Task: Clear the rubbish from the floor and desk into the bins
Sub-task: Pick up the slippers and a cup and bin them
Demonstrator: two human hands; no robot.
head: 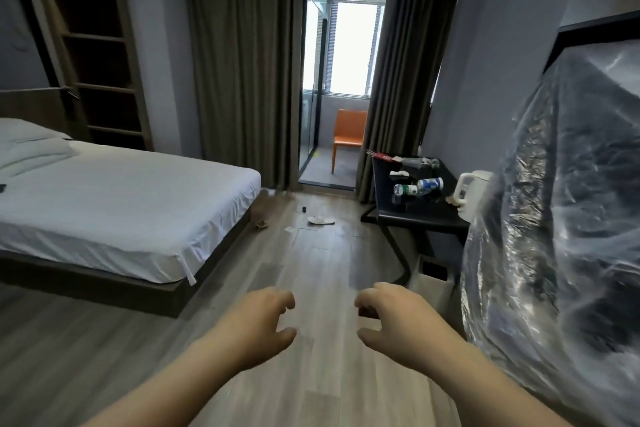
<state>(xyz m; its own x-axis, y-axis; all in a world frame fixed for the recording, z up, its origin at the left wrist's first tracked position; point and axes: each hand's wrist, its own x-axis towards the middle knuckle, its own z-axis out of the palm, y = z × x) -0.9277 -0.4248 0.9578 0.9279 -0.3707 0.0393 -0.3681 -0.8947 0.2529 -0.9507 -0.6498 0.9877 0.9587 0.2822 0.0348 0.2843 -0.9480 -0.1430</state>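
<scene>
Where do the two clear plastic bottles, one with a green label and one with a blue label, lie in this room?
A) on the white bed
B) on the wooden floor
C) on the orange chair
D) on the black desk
D: the green-labelled plastic bottle and the blue-labelled plastic bottle lie on their sides on the black desk, left of the white electric kettle.

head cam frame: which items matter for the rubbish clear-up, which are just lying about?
Job: bottles on desk; white litter and brown wrapper on floor; bin under desk; left hand, right hand, both empty.
Lying about: bed, orange chair, kettle, curtains.
</scene>
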